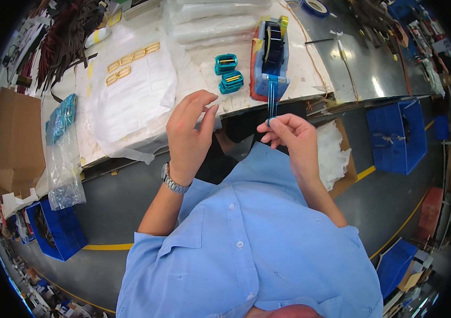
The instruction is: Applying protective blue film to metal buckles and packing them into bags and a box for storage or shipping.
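Note:
My right hand [289, 139] pinches the free end of a strip of blue tape [272, 98] between thumb and fingers. The strip runs taut from the front of a blue tape dispenser [285, 66] at the table's near edge. My left hand [191, 130] is raised left of it, fingers bent and apart, with nothing in them. Beyond the left hand lie two small bundles of gold buckles wrapped in teal film, one [226, 64] behind the other [231, 82]. Several bare gold buckles [133, 57] lie in rows on white sheeting [130, 100] at the left.
Clear plastic packs [209, 24] lie at the back of the table. A clear bag with teal-wrapped pieces [62, 119] hangs over the left edge, beside a cardboard box [17, 143]. Blue bins [398, 135] stand on the floor. An open carton with white material [334, 153] sits near my right arm.

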{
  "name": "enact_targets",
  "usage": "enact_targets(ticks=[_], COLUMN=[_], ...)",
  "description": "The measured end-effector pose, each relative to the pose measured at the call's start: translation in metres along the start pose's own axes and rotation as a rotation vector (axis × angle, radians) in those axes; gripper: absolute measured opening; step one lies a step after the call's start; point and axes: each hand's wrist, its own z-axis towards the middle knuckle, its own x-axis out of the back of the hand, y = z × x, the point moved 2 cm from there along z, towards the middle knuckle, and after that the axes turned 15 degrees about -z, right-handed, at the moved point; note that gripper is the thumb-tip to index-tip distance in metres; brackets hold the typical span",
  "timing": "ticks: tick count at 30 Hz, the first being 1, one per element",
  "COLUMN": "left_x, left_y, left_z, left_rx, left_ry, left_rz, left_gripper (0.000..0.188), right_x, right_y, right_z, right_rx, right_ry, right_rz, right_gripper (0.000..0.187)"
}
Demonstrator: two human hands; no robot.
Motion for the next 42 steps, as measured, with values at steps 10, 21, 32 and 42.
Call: enact_targets(ticks=[10,21,32,42], left_x=[0.071,0.223,0.272,0.079], left_y=[-0.008,-0.113,-0.137,-0.007], left_z=[0.022,0.095,0.121,0.061], left_rx=[0.037,0.038,0.292,0.929], left_ry=[0.004,-0.256,-0.262,-0.323], left_rz=[0.141,0.913,0.749,-0.786], left_gripper=[0.01,0.011,0.014,0.016], right_x=[-0.014,-0.013,-0.011,-0.005], right_y=[0.031,0.014,0.014,0.018], right_z=[-0.003,-0.011,-0.002,-0.004], right_rx=[0.089,0.105,0.103,0.092], right_ry=[0.063,0.047,-0.076,-0.096], right_rz=[0.038,0.037,0.194,0.199], right_gripper=[0.015,0.015,0.011,0.011])
